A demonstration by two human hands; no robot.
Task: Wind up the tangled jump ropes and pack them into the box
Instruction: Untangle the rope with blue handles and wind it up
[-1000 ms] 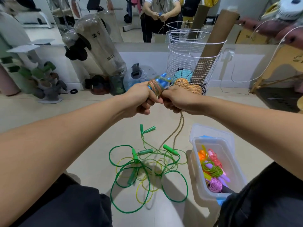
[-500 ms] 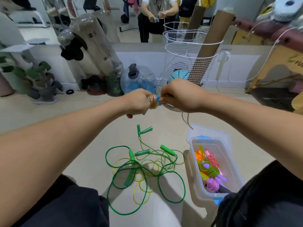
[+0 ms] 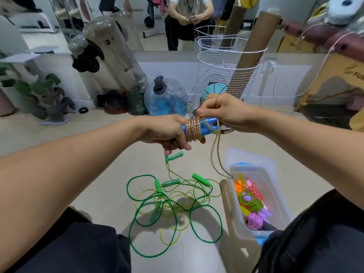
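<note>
Packed: several wound jump ropes, orange, pink and lime [image 3: 253,203], lie in the clear plastic box [image 3: 231,196] on the floor.

In hand: orange-and-green braided rope on blue handles [image 3: 197,129], mostly coiled; a loose loop [image 3: 216,160] hangs to the box rim, apparently unwound.

Outstanding: tangled green and yellow plastic ropes with green handles [image 3: 173,201], on the floor left of the box.

Left hand [image 3: 169,133]: fingers curled round the handles and coil.

Right hand [image 3: 222,111]: fingertips pinching the rope at the handle ends.
</note>
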